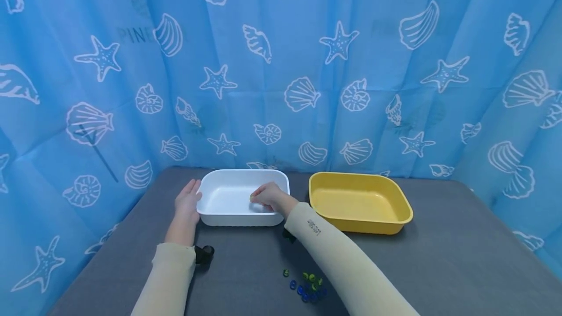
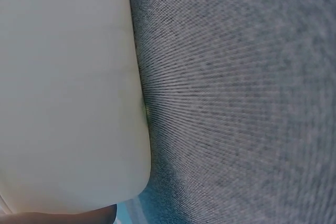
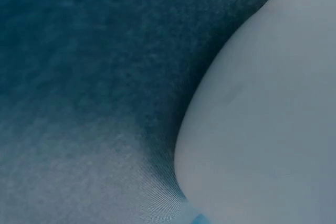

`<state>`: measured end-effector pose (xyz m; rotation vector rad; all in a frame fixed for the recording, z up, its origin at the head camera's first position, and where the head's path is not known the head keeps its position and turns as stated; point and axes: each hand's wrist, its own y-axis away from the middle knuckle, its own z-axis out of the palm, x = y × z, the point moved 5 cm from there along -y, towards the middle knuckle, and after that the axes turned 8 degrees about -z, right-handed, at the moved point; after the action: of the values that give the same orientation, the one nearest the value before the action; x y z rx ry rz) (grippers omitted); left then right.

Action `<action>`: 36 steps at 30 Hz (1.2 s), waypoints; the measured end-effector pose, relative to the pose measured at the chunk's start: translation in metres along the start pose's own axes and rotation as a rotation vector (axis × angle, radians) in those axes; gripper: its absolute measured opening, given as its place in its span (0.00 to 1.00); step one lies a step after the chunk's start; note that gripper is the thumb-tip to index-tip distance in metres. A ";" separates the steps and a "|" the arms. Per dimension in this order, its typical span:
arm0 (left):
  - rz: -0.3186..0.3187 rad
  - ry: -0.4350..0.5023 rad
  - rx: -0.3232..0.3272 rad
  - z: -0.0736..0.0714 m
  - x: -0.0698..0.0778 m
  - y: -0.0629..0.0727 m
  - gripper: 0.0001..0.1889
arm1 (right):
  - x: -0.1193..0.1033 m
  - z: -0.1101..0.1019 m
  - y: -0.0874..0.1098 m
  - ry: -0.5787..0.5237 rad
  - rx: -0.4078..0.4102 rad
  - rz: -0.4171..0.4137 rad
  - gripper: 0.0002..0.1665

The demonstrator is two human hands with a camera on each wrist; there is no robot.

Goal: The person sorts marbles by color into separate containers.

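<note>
Head view: A white tray point(image 1: 239, 220) stood on a gray table point(image 1: 246, 267), with a yellow tray point(image 1: 369, 227) just beside it on the right. The left hand point(image 1: 188, 204) lay against the white tray's left side, its grip relaxed and its fingers extended along the wall. The right hand point(image 1: 270, 196) reached over the near rim, and its grip pinched a small yellowish piece point(image 1: 251, 198), mostly hidden by the fingertips, within the right half of the white tray. Green marbles point(image 1: 312, 277) and blue marbles point(image 1: 305, 297) lay in a loose group on the table, beside the right sleeve point(image 1: 342, 262). A blue curtain point(image 1: 272, 87) printed with white shells and starfish hung behind.

Left wrist view: The white tray's outer wall filled the left side, gray cloth the right. Part of a finger point(image 2: 68, 217) showed along the bottom edge, against the tray.

Right wrist view: A rounded corner of the white tray occupied the right side, above shadowed gray cloth; the state of the grip could not be told from this view.
</note>
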<state>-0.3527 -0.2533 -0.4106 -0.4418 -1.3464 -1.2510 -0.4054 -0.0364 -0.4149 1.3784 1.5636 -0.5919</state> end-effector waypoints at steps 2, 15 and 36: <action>0.006 -0.004 -0.005 0.001 0.000 0.000 0.29 | 0.004 0.001 -0.008 0.037 0.004 0.013 0.04; 0.020 -0.032 0.001 0.003 -0.001 0.000 0.29 | 0.007 0.001 -0.013 0.164 0.045 0.005 0.06; 0.028 -0.045 -0.011 0.002 0.000 0.006 0.29 | -0.023 -0.037 0.066 -0.129 -0.036 -0.226 0.17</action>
<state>-0.3484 -0.2492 -0.4079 -0.4972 -1.3672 -1.2326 -0.3573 -0.0004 -0.3641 1.1215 1.6276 -0.7700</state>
